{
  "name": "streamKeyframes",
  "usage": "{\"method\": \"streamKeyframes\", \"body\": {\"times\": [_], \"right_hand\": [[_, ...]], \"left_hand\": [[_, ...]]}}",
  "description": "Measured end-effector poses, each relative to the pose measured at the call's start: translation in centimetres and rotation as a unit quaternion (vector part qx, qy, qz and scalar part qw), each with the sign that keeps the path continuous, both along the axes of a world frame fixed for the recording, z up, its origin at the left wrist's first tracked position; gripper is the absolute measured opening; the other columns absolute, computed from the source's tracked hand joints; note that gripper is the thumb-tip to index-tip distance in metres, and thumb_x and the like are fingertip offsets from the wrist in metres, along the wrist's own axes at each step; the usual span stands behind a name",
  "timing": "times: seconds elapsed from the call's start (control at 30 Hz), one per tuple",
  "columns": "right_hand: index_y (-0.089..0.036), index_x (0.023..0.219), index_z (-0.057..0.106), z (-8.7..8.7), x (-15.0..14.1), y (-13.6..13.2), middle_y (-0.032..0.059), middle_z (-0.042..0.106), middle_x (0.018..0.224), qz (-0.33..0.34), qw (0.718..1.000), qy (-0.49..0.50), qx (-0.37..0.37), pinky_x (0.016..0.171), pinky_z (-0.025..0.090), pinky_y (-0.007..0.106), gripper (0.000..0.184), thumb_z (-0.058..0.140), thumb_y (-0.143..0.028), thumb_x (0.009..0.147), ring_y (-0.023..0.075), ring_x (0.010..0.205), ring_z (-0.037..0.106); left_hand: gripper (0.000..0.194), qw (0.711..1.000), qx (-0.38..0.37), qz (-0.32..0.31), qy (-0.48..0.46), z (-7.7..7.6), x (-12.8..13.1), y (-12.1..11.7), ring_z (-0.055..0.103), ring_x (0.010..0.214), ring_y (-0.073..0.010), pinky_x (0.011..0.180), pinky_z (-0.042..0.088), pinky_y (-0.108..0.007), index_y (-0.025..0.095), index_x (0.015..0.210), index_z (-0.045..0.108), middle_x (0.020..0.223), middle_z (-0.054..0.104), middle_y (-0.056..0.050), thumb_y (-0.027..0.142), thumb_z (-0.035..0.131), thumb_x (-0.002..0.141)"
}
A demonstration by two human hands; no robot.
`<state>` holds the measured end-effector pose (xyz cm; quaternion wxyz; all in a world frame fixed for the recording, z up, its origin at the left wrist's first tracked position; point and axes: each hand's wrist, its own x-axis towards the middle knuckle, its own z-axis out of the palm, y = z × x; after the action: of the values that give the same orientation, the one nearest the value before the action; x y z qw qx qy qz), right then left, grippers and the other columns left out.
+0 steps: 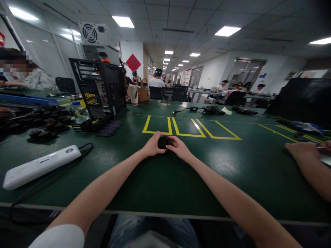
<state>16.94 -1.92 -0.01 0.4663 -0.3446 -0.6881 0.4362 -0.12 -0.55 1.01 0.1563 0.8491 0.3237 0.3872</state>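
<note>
The small black piece (162, 142) sat directly between the two hands, at about the middle of the desk (165, 186) from left to right, on the near side of the yellow tape outlines (224, 138). The left hand (152, 145) lay along its left side and the right hand (179, 148) along its right, and both touched it, so neither had to reach across. The left was the closer of the two: it curved around more of the piece, with its fingers over the far edge and its thumb along the near edge. The right hand met the piece mainly with its thumb and fingertips.

Both hands were partly closed, bent only as far as the piece's width required, and held nothing else that showed. The piece looked roundish and compact from this angle, so no long axis could be made out. Whether it rested on the desk or was held just above it could not be told. The forearms came in from the near left and near right and converged on it.

A white bar-shaped device (42, 166) with a black cable lay well apart on the left, and the black computer case (103, 90) stood farther back on that side. Another person's hand (302, 151) was at the far right, well clear of these two.
</note>
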Motion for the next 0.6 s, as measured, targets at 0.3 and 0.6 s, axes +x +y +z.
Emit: {"method": "streamKeyframes", "body": {"times": [0.3, 0.6], "right_hand": [[-0.019, 0.095, 0.043, -0.6, 0.3, 0.4, 0.0037, 0.051, 0.103, -0.025, 0.997, -0.063, 0.020, 0.089, 0.039, 0.036, 0.035, 0.059, -0.018, 0.064, 0.0160, 0.098, 0.051], [-0.019, 0.110, 0.041, 0.3, 0.4, -0.8, 0.0066, 0.048, 0.110, -0.113, 0.942, -0.305, 0.079, 0.088, 0.037, 0.037, 0.048, 0.057, -0.032, 0.067, 0.0191, 0.101, 0.047]], "left_hand": [[0.057, 1.000, -0.013, 0.015, -0.004, -0.2, -0.2, 0.4, 0.047, 0.094, -0.0201, 0.081, 0.040, -0.035, 0.019, 0.106, 0.041, 0.103, 0.046, -0.005, 0.024, 0.066, 0.055], [0.054, 0.984, -0.173, 0.051, -0.013, -1.1, -1.0, 2.5, 0.049, 0.097, -0.0210, 0.082, 0.041, -0.036, 0.020, 0.107, 0.041, 0.107, 0.049, -0.007, 0.037, 0.063, 0.061]]}}
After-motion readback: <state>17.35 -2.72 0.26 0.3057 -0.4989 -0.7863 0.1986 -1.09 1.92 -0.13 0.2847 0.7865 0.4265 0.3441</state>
